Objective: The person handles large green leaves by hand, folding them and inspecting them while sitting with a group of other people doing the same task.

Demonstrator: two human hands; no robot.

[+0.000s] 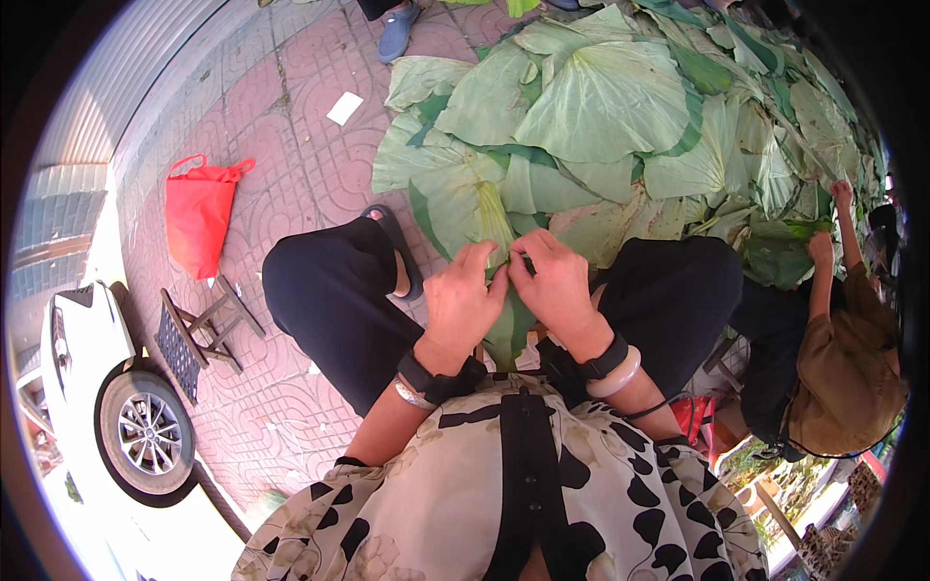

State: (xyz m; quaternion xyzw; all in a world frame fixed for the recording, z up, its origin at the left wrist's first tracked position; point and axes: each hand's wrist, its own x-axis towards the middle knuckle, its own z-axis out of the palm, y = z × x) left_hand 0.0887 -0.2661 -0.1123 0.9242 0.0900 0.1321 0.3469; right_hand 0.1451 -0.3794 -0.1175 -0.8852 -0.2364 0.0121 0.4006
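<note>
My left hand [465, 299] and my right hand [555, 282] meet above my lap, fingertips almost touching. Both pinch a green lotus leaf [511, 330], whose folded lower part hangs between my wrists. The exact spot they grip is partly hidden by the fingers. Just beyond my fingertips lies a large pale lotus leaf [465, 200] with yellowish veins running together towards me. It belongs to the near edge of a broad heap of lotus leaves [603, 102], many of them folded and overlapping, pale undersides up.
On the paving at left are a red cloth bag [200, 218], a folding stool [203, 334] and a white car [149, 436]. A white paper [345, 108] lies farther off. Beside me at right, a person in brown [843, 363] handles a leaf. Another person's shoe [397, 33] shows at the top.
</note>
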